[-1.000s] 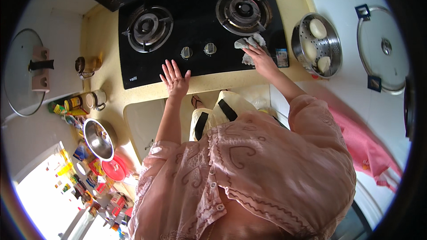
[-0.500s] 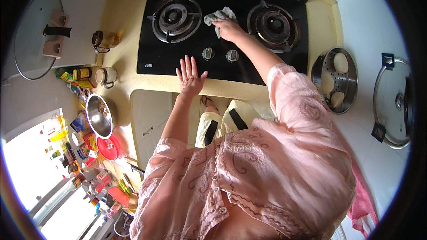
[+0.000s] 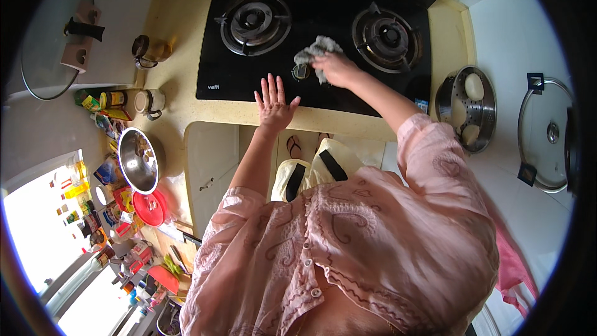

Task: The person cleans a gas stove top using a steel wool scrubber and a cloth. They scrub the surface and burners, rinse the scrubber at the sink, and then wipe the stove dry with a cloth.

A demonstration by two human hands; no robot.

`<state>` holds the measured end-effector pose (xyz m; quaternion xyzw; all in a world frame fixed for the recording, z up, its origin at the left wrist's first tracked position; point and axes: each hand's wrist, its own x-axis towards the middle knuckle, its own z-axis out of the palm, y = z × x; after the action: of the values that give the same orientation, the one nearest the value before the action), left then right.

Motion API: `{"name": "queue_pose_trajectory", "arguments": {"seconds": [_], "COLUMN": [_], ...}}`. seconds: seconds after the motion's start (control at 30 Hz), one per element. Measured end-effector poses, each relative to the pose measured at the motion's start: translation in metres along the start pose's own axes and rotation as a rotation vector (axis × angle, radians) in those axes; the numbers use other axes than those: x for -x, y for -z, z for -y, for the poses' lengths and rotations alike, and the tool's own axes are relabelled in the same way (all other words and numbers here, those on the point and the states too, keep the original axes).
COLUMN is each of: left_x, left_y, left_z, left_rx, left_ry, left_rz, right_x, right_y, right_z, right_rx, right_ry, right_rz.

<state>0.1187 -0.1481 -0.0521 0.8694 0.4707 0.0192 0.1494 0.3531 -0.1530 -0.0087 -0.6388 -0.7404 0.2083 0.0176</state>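
My right hand (image 3: 336, 70) is closed on a crumpled grey cloth (image 3: 318, 50), pressed to the black glass gas stove (image 3: 323, 9) near its front knobs. One knob (image 3: 301, 72) shows just left of the cloth; the other is hidden under my hand. With fingers stretched out, my left hand (image 3: 275, 106) rests at the stove's front edge and holds nothing. The left burner (image 3: 255, 22) and the right burner (image 3: 388, 37) stand on either side, beyond my hands.
On the left counter are a brown glass jug (image 3: 151, 50), a lidded jar (image 3: 149, 103), a steel bowl (image 3: 138, 160) and a red round lid or basin (image 3: 150, 208). A steel steamer (image 3: 474, 109) with pale pieces sits at the right. Glass lids hang on both side walls.
My right hand has drawn the cloth from between the burners toward the knobs, covering the right knob. My left hand stays at the front edge. The view has shifted slightly.
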Motion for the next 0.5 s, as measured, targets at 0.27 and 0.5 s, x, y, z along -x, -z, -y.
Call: {"name": "queue_pose_trajectory", "arguments": {"seconds": [0.27,0.5], "left_x": [0.001,0.005], "left_y": [0.003,0.005], "left_z": [-0.004,-0.004], "left_rx": [0.033,0.034], "left_ry": [0.009,0.003], "left_rz": [0.019,-0.008], "right_x": [-0.093,-0.090], "right_y": [-0.003,0.011], "right_z": [-0.059,0.002], "right_rx": [-0.191,0.212], "right_ry": [-0.364,-0.209], "right_rz": [-0.298,-0.150]}}
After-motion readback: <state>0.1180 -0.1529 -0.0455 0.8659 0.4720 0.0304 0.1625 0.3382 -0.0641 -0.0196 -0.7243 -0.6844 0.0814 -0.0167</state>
